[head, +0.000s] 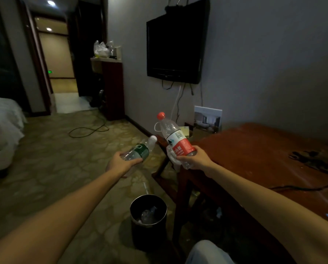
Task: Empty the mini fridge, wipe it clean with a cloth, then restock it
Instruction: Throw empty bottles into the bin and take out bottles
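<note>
Beside the counter (pixel 254 149), the left grip (pixel 119 162) and right grip (pixel 195 159) clasp the green-label bottle (pixel 140 150) and red-label bottle (pixel 176 140) near their bases, so either may slip.

Hotel room: bed (pixel 3 126), wall television (pixel 175 42) (corridor beyond)
</note>
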Demonstrator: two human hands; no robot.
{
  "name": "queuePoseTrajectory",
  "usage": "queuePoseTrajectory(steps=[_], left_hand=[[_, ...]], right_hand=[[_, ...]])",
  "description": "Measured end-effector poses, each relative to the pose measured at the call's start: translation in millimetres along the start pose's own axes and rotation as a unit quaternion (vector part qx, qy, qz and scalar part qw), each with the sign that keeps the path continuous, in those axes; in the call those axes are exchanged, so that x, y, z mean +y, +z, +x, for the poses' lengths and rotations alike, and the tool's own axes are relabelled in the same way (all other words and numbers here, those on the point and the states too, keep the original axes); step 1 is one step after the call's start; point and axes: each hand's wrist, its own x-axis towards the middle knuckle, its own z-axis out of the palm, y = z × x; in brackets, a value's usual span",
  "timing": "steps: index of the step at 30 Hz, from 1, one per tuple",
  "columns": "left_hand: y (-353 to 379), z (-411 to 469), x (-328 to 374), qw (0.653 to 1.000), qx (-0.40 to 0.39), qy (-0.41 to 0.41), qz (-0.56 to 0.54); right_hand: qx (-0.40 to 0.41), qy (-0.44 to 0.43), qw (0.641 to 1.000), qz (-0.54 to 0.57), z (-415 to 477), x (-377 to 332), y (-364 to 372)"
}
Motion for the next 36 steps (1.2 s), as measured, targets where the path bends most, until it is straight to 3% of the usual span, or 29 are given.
queuePoseTrajectory(steps=[7,17,27,36], left_hand=[[-1.6,17.9,-10.5,0.997,0.021,-0.079,0.012],[27.6,64.3,-54.7,0.992,0.061,-0.093,0.067],[71.7,97.1,-94.2,0.983,0.039,-0.136,0.115],[96.1,113.4,-121.3,0.979,0.024,-0.152,0.134]], right_hand=[[0.029,0.011,0.999,0.006,37.3,25.9,7.8],[0.028,0.008,0.999,-0.036,92.8,56.2,31.8],[-0.039,0.033,0.993,-0.110,136.3,108.8,50.9],[-0.083,-0.023,0.969,-0.231,168.4,143.3,99.0]])
